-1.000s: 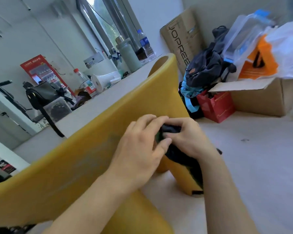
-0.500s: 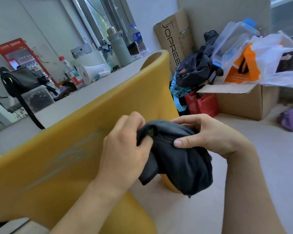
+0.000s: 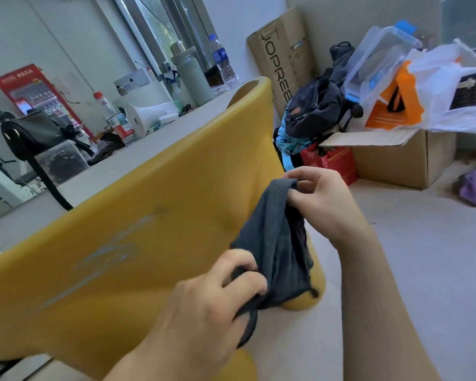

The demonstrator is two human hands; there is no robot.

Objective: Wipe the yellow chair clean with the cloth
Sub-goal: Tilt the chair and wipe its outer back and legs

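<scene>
Both hands have drawn apart since the frame half a second earlier. The left hand (image 3: 212, 301) has dropped toward the lower centre and the right hand (image 3: 324, 199) has risen, so the cloth (image 3: 278, 243), then bunched between them, now hangs stretched from one to the other.

The left forearm enters from the bottom edge with the back of the hand facing the camera. Its fingers (image 3: 245, 280) are curled tightly round the lower part of the dark grey cloth, and a loose tail of fabric trails below the fist. The right forearm enters from the lower right, with the wrist bent inward. Its thumb and fingers (image 3: 308, 173) pinch the top hem of the cloth, and the remaining fingers are curled beneath the fold.

The cloth is held in the air in front of the chair (image 3: 149, 229); whether it touches the chair cannot be told. The yellow chair fills the left and centre, its broad face turned to the camera. That face carries pale grey smears (image 3: 116, 248), and one rounded leg (image 3: 318, 276) shows just behind the cloth, standing on the floor (image 3: 423, 270).

Behind the chair a white surface (image 3: 116, 174) bears a flask (image 3: 190, 75), a bottle (image 3: 221, 61) and a megaphone (image 3: 149, 114). An open cardboard box (image 3: 396, 158) stands on the floor at right.
</scene>
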